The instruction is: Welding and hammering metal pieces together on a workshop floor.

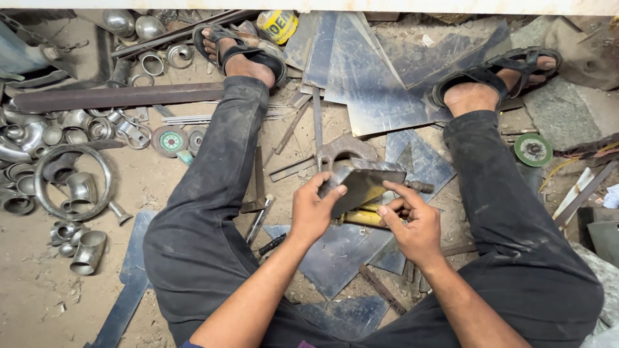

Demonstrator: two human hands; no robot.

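While seated on the dirt floor [39, 283] with legs spread, the person holds a small folded sheet-metal piece [361, 183] up between both hands, just above the knees' gap. Left hand [314, 209] is closed on its near-left edge, thumb on top; right hand [412, 222] pinches the right edge with the forefinger extended and also appears to clutch a yellow-handled tool [362, 218], its working end hidden. Piece looks already cut and bent to shape; no weld or join is visible on it, so I judge forming done and fitting or joining left. Flat steel offcuts [367, 77] lie between the feet, pipe elbows [84, 251] and a steel ring [74, 182] to the left, a green grinding disc [532, 149] at right.
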